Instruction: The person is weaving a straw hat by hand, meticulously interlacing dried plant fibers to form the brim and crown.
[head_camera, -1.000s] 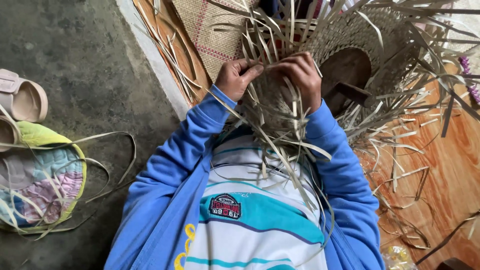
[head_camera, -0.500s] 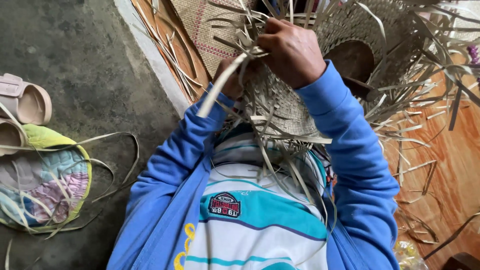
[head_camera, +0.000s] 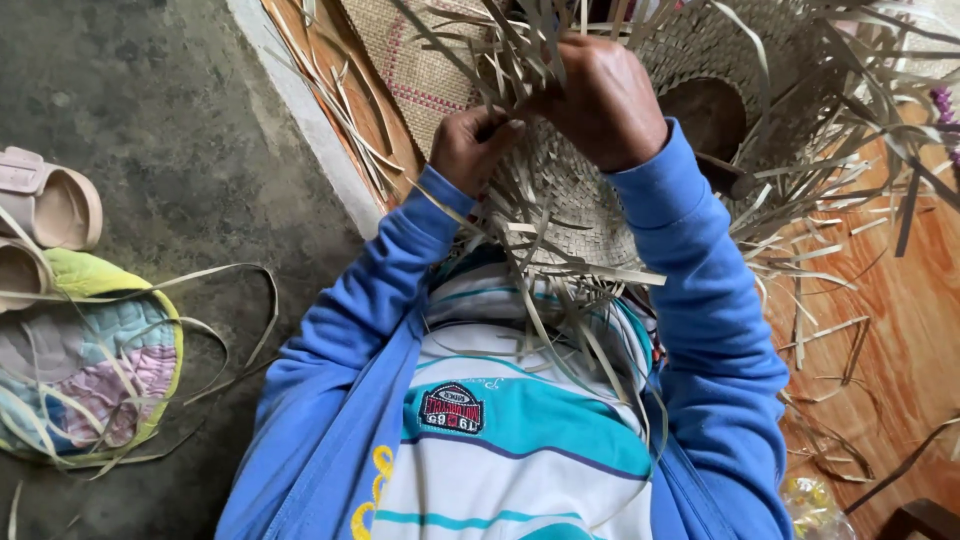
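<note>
A half-woven straw hat (head_camera: 570, 200) of pale palm strips rests in my lap, with loose strip ends sticking out all round its edge. My left hand (head_camera: 470, 145) pinches a few strips at the hat's left rim. Over the top of the weave, my right hand (head_camera: 605, 100) is closed on several strips. Both arms are in blue sleeves above a striped white and teal shirt.
A woven mat (head_camera: 420, 70) lies on the wooden floor (head_camera: 890, 320) ahead. Loose strips (head_camera: 820, 440) litter the wood at right. On the concrete at left lie a quilted cushion (head_camera: 80, 370) and pink sandals (head_camera: 50, 200). A dark wooden hat block (head_camera: 710, 120) shows behind the hat.
My right hand has moved from the hat's right side up and over its top. The left hand stays at the left rim, working the strips.
</note>
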